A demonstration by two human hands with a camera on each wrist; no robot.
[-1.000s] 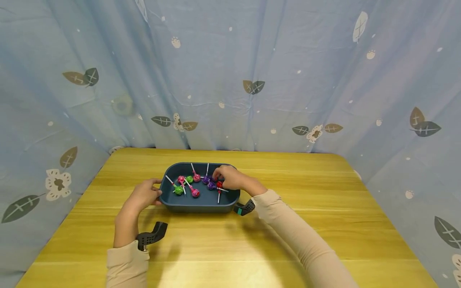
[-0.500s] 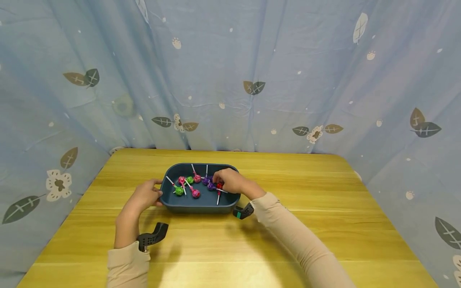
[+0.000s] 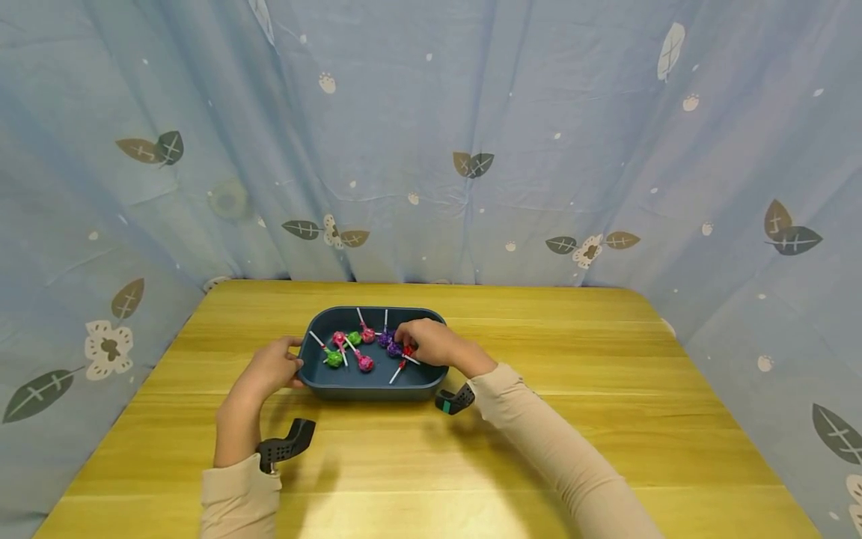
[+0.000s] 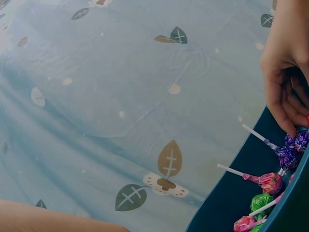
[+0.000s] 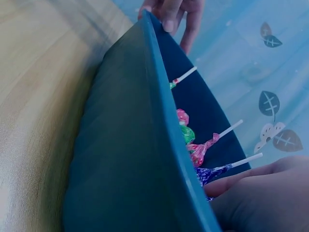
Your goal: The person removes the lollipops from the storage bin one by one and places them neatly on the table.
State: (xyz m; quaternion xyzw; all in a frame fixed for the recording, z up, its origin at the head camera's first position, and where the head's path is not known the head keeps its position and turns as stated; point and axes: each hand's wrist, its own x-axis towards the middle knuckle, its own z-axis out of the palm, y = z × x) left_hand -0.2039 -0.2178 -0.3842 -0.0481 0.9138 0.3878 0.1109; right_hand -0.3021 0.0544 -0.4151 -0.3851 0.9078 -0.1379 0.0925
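A dark blue oblong tray (image 3: 373, 392) holds several wrapped lollipops on white sticks. My left hand (image 3: 272, 364) grips its left end, fingers hooked over the rim in the right wrist view. Inside the right part, my right hand (image 3: 434, 342) reaches down with curled fingers. Its fingertips pinch at a purple lollipop (image 4: 301, 139), partly hidden behind the hand and the tray wall. Another purple lollipop (image 3: 385, 339) lies just left of the fingers. A red lollipop (image 3: 408, 350) sits under the hand's near side. Pink lollipops (image 3: 366, 364) and green lollipops (image 3: 334, 359) lie towards the left.
The tray stands on a yellow wood-grain table (image 3: 539, 419), near its back edge. A blue curtain (image 3: 431, 187) with leaf prints hangs behind and on both sides. Black wrist mounts (image 3: 286, 443) stick out from the sleeves; the right one hangs close by the tray's front right corner.
My right hand has shifted slightly left and down among the purple lollipops. A white stick beside the red lollipop has swung from upright to slanting left. My left hand keeps its place.
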